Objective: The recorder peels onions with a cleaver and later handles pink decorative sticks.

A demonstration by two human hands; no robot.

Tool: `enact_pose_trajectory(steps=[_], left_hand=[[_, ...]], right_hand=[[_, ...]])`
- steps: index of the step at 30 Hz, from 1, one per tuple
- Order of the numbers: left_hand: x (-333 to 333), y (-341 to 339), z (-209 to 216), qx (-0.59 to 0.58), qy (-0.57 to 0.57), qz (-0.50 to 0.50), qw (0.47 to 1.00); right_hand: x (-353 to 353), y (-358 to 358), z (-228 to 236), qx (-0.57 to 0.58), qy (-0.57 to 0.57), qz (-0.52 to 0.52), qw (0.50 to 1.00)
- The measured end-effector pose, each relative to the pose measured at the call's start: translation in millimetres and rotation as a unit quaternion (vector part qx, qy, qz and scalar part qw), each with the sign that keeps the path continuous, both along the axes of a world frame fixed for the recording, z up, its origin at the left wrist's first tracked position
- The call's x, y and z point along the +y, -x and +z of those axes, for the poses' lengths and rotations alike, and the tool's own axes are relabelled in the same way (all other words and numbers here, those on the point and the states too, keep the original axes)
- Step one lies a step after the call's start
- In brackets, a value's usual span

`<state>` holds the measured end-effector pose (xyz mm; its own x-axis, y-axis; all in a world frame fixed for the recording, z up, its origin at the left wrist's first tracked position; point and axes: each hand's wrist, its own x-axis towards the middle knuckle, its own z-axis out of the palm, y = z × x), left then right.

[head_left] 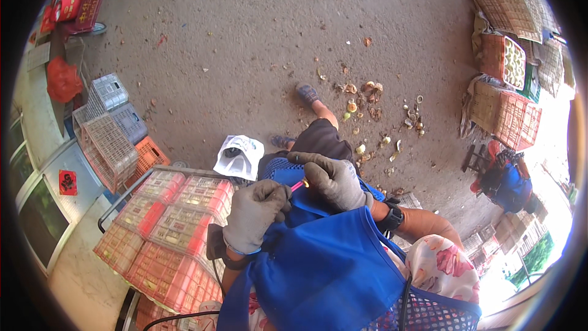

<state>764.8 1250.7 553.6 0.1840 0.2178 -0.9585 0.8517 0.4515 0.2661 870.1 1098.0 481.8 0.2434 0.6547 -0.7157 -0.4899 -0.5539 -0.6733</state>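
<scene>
Both of my hands wear grey knit gloves and meet in front of the blue apron (324, 263). My left hand (256, 213) is closed, its fingers pinched around a slim pink stick-like thing (297, 186). This thing points toward my other hand and has a small yellowish end; its exact kind is too small to make out. My right hand (337, 182) is at that yellowish end, with its fingers bent and the forefinger reaching left above it. Whatever lies between the right fingers is hidden by the glove.
Stacked pink and clear crates (177, 220) stand at my left on a cart. A white plastic bag (240, 156) is beside them. Food scraps (370, 95) litter the ground ahead. More crates (517, 116) line the right, near a person in blue (511, 187).
</scene>
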Motion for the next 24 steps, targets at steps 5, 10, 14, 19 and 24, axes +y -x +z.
enact_pose_trajectory(steps=[5,10,14,19,24], left_hand=[[4,0,-4,-0.010,0.009,-0.009,1.000],[7,0,-6,-0.019,0.010,-0.020,1.000],[12,1,-9,-0.018,0.010,-0.027,0.999],[15,0,-11,-0.018,0.015,-0.025,0.999],[20,-1,-13,-0.022,0.021,-0.018,0.999]], right_hand=[[1,4,-4,-0.154,-0.071,0.020,0.985],[-3,11,-14,-0.117,-0.077,-0.005,0.990],[3,1,-5,-0.060,-0.047,0.019,0.997],[6,4,-8,-0.089,-0.061,0.001,0.994],[6,4,-14,-0.026,-0.038,-0.019,0.999]])
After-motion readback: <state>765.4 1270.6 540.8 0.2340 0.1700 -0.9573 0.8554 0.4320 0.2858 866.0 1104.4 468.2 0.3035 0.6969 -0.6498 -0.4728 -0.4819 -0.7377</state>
